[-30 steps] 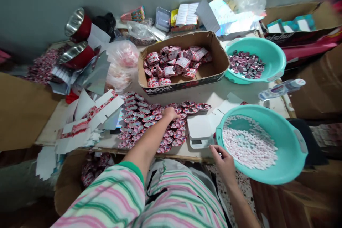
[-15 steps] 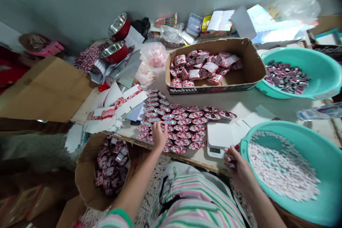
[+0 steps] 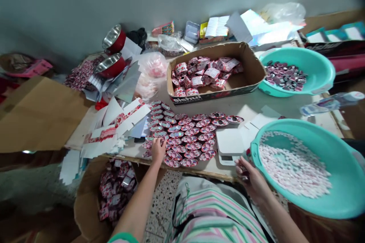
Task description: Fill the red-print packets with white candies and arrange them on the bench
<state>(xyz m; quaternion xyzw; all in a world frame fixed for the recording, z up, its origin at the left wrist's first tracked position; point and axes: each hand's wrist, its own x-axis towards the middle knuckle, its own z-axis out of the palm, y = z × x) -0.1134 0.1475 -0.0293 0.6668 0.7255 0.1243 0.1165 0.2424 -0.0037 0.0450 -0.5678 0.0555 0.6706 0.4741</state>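
head view, one entry per item.

- left hand [image 3: 158, 151]: yours, at the near left corner of the spread. its fingers [image 3: 159, 142] are bent down onto one packet. you cannot tell whether they pinch it or only press on it.
- oval packets [image 3: 190, 133]: pink and silver, laid flat in rows on the table [image 3: 256, 112], between the card blanks and the scale. the nearest row lies at the table's front edge.
- right hand [image 3: 251, 177]: yours, just beside the rim of the near basin and the scale's front corner. its fingers [image 3: 241, 165] are curled in. what they close on, if anything, is too small to tell.
- near basin [image 3: 336, 209]: teal, at the right, with a layer of small pale pieces [image 3: 291, 167] inside.
- scale [image 3: 228, 142]: white and flat, between the packets and the near basin.
- cardboard box [image 3: 252, 69]: open, behind the packets, with wrapped pink packs [image 3: 205, 73] at its left end.
- far basin [image 3: 323, 78]: teal, right of the box, holding dark round pieces [image 3: 285, 76].
- card blanks [image 3: 114, 131]: white, unfolded, heaped left of the packets.
- red bowls [image 3: 113, 40]: two with steel insides, tilted, far left.
- lower box [image 3: 85, 212]: below the table's edge, with more pink packs inside.
- bottle [image 3: 330, 102]: clear, lying on its side between the basins.
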